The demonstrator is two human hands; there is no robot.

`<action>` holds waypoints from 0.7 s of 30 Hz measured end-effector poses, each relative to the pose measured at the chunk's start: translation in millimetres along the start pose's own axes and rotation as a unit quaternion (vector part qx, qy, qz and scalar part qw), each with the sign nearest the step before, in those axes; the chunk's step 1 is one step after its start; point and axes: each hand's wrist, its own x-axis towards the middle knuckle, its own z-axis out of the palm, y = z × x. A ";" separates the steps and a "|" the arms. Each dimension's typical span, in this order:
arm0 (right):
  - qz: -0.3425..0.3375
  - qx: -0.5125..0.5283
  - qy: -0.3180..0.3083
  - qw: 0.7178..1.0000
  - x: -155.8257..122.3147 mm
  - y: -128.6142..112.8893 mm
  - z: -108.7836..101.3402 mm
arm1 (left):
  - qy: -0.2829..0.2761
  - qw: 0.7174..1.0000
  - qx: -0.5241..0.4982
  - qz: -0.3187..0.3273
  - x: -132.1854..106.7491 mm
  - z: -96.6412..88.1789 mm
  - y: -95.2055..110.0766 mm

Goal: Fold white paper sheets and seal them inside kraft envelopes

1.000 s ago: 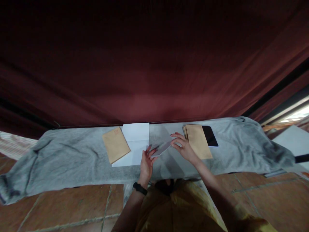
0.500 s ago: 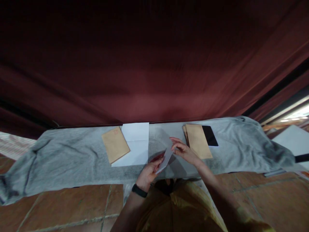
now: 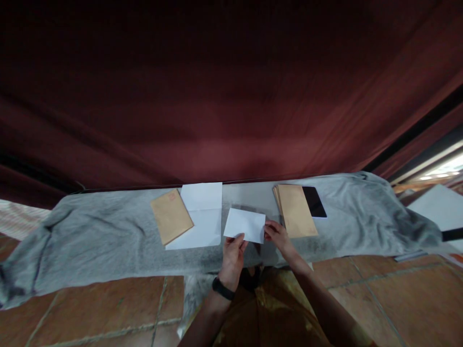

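A folded sheet of white paper [image 3: 246, 224] is held flat in front of me, its broad face turned up. My left hand [image 3: 234, 248] pinches its lower edge, thumb on top. At the paper's right edge, my right hand [image 3: 278, 234] grips the side between thumb and fingers. Just right of that hand lie several brown envelopes [image 3: 297, 212] in a fanned stack. To the left, another brown envelope [image 3: 172, 217] with a small reddish mark in its corner overlaps an unfolded white sheet [image 3: 204, 217] with a crease across it.
A grey cloth [image 3: 108, 236] covers the narrow bench. A dark tablet or phone [image 3: 314, 202] lies partly under the right envelopes. Behind rises a dark red fabric wall [image 3: 231, 159]. Tiled floor [image 3: 90, 308] shows below, and a white surface [image 3: 439, 207] stands at far right.
The folded paper has turned from a steep slant to lie flat, face up. My right hand has come down to its right edge; my left hand has shifted slightly right.
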 end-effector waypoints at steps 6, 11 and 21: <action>-0.039 -0.014 0.005 0.999 14.7 -14.5 -8.3 | 0.015 0.999 0.036 0.022 9.7 -4.3 26.3; -0.143 -0.003 -0.009 0.990 20.7 -39.4 -12.5 | -0.125 0.933 0.257 0.218 20.8 3.4 64.5; -0.306 -0.232 0.021 0.923 10.7 8.1 -25.9 | -0.241 0.711 0.548 0.368 63.8 -29.8 48.9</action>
